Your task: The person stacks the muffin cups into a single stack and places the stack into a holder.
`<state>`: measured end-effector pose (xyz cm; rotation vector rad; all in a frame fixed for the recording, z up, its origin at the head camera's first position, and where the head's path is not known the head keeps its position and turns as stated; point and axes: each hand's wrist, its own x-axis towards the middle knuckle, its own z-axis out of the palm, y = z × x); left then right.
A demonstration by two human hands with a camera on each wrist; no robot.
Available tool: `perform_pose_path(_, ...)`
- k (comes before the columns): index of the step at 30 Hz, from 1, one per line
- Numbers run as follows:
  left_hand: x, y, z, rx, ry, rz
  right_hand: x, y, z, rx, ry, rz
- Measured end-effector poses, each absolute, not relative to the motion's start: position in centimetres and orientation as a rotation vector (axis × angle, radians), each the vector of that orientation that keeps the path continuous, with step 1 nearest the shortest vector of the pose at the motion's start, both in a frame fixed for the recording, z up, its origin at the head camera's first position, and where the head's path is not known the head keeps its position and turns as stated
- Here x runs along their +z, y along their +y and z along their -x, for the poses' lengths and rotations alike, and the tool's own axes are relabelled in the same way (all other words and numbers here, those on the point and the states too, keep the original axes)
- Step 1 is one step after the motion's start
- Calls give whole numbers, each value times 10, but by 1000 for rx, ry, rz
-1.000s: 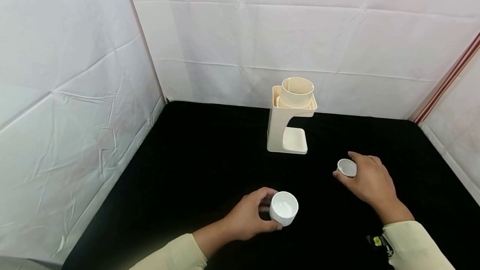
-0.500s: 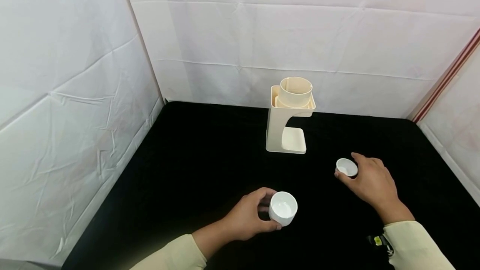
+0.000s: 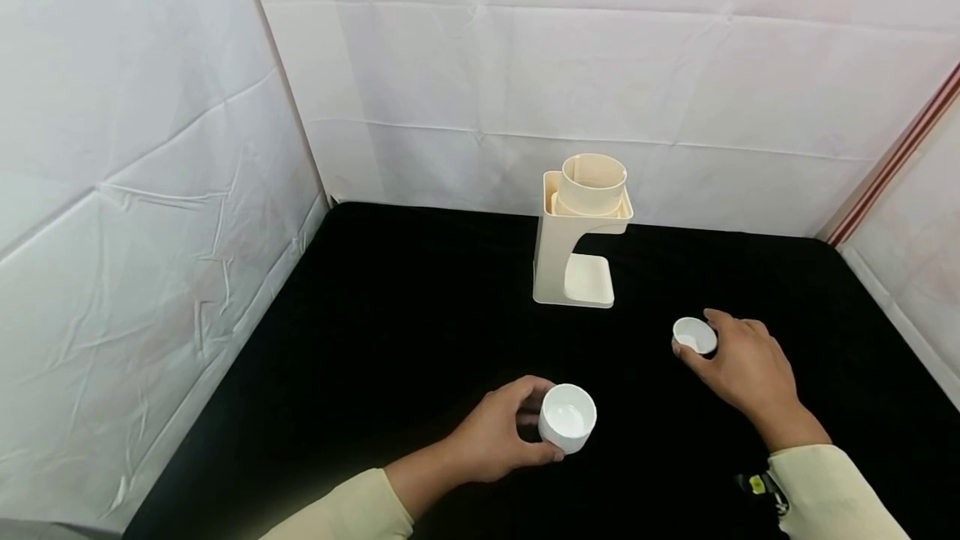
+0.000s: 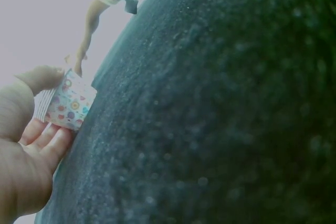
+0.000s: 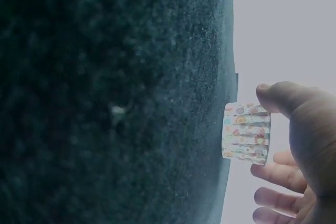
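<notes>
In the head view my left hand (image 3: 498, 432) grips a stack of white paper baking cups (image 3: 567, 417) between thumb and fingers, the opening facing up. The left wrist view shows the coloured print on the stack (image 4: 71, 100) and several nested rims. Farther off at the right, my right hand (image 3: 742, 365) holds a single paper baking cup (image 3: 694, 337) by its sides, close over the black tabletop. In the right wrist view this pleated, printed cup (image 5: 245, 134) has the thumb at one edge of its rim and a fingertip at the other.
A cream-coloured stand (image 3: 555, 261) with a round open tube (image 3: 593, 184) on top and a flat foot stands at the back. Black cloth (image 3: 420, 315) covers the table. White sheets (image 3: 480, 73) enclose the back and sides. A dark strap (image 3: 761, 486) sits at the right cuff.
The right fingers have shifted slightly to the right and spread a little, and the single cup's rim looks wider and rounder. The left hand with the stack has hardly moved.
</notes>
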<state>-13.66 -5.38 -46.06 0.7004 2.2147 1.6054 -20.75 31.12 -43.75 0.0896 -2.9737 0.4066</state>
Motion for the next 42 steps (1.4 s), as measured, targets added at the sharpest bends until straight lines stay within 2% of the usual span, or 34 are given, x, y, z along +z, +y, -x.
perform_pose_path(30, -460, -58, 138, 1604, 2232, -717, -435, 310, 206, 400, -2945, -126)
perform_pose_path(42, -460, -58, 140, 1605, 2240, -727, -417, 286, 198, 407, -2848, -208)
